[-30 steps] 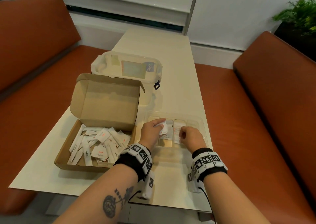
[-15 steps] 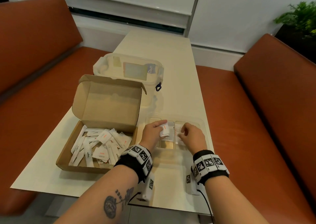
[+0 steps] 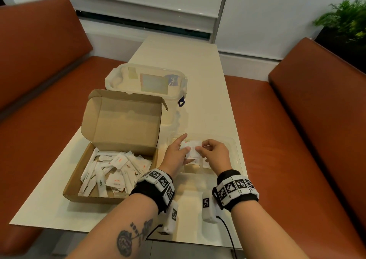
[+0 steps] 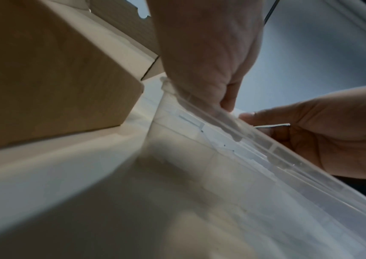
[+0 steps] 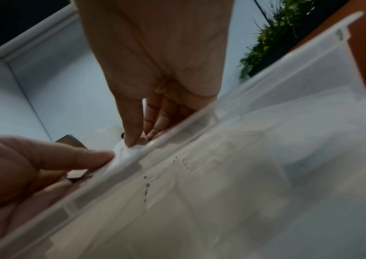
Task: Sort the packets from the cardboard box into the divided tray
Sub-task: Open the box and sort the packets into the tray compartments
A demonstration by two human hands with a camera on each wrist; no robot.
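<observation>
Packets (image 3: 191, 150), a white sheaf, are pinched between left hand (image 3: 176, 155) and right hand (image 3: 214, 153) over the divided tray (image 3: 236, 152).

- A cream table (image 3: 200, 76) carries everything.
- Cardboard box (image 3: 111, 171) left of the hands.
- Clear divided tray (image 3: 235, 150) under them.
- Lidded plastic tub (image 3: 146, 80) beyond.

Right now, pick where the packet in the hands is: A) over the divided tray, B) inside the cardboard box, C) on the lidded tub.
A: both hands, left hand and right hand, pinch the packet above the divided tray, right of the cardboard box.
</observation>
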